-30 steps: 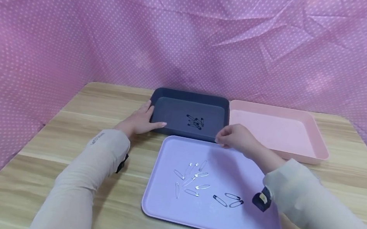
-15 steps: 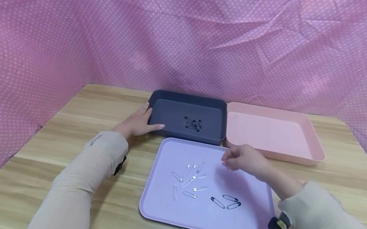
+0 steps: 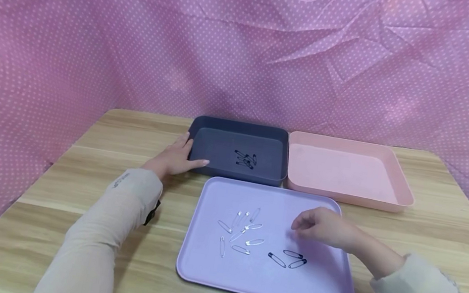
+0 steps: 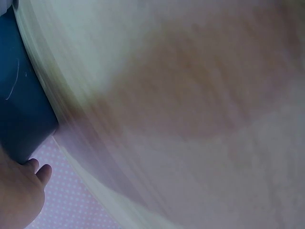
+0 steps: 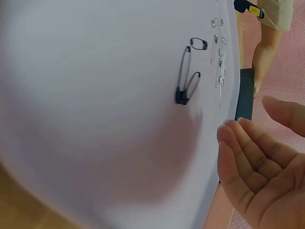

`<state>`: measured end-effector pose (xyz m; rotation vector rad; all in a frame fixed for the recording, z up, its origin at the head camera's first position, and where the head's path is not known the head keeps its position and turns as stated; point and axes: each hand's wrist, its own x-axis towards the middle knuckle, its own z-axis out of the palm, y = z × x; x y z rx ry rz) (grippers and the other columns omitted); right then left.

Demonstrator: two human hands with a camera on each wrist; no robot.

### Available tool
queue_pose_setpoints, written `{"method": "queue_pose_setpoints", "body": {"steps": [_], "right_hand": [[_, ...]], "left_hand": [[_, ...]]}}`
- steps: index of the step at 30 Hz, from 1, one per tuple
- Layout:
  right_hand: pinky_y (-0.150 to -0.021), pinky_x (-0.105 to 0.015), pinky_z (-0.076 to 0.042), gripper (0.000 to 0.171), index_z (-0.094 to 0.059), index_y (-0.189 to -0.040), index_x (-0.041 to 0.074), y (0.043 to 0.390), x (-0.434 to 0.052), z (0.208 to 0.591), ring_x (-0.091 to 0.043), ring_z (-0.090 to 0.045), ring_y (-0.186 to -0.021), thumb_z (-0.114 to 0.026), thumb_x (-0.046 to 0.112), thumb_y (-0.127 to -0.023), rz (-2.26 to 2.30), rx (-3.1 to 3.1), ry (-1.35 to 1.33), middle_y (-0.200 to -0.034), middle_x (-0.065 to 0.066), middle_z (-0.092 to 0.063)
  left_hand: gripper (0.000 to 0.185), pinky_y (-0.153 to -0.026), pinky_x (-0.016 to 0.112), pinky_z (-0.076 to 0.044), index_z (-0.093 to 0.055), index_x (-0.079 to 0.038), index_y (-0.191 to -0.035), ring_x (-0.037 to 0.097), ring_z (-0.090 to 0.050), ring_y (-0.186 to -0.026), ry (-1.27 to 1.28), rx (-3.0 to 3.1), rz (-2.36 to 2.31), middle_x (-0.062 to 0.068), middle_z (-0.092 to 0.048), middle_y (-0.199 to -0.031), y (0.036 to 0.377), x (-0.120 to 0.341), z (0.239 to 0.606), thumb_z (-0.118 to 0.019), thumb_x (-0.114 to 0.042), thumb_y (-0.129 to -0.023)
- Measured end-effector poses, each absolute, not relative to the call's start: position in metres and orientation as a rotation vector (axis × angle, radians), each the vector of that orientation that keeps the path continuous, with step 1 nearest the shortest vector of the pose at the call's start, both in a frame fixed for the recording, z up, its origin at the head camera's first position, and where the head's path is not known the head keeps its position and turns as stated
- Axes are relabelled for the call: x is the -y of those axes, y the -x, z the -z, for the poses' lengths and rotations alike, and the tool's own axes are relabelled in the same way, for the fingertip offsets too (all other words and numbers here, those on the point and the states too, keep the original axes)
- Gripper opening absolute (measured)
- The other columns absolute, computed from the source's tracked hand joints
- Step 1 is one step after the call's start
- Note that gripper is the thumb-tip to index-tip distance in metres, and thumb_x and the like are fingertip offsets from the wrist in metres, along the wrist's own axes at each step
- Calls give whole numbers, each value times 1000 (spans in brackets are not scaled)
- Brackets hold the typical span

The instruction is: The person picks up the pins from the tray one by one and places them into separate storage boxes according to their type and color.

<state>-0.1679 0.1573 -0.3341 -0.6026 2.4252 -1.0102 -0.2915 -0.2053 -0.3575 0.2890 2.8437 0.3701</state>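
Observation:
My left hand (image 3: 174, 159) rests against the left side of the dark tray (image 3: 211, 148), thumb along its front rim. Inside that tray lies a small heap of black safety pins (image 3: 245, 160). My right hand (image 3: 324, 227) hovers over the right part of the lilac tray (image 3: 238, 279), holding nothing, its fingers (image 5: 248, 152) loosely bent in the right wrist view. Below and left of it lie 3 black safety pins (image 3: 277, 260) on the lilac tray. Several silver safety pins (image 3: 240, 249) are scattered to their left. In the left wrist view, the left hand (image 4: 21, 195) is partly cut off.
A pink tray (image 3: 339, 169) stands right of the dark tray, side by side with it. Both sit behind the lilac tray on the wooden table (image 3: 76, 184). A pink dotted cloth (image 3: 248, 48) hangs behind and around the table.
My right hand has moved from the dark tray's front right corner back toward me and rightward, over the lilac tray. The left hand has stayed at the dark tray.

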Motion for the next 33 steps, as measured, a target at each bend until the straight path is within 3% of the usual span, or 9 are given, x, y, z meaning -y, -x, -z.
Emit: {"method": "queue_pose_setpoints", "body": {"steps": [6,22,33], "right_hand": [[-69,-30,-44,14,-64,-85,5,163,-157,339,-10,-55,-71,-65,14,-73,963,-2436,590,-76,2,-63],[-59,-22,-43,7,-63,-72,6,159,-151,352,-7,-51,-60,-69,6,-67,860,-2439,653,-65,5,-58],[-55,-22,-37,15,-57,-59,12,159,-147,357,-6,-44,-55,-68,2,-63,778,-2503,697,-54,9,-50]], "left_hand": [[103,-101,45,-6,-3,-1,-137,27,8,-128,-284,-2839,-377,12,12,-142,291,206,358,-29,-76,-70],[102,-101,45,-7,-4,-1,-137,25,7,-129,-278,-2846,-382,10,12,-142,292,205,359,-30,-75,-71],[102,-101,46,-6,-3,-1,-137,26,8,-128,-268,-2837,-386,11,13,-142,291,204,357,-30,-74,-72]]}}
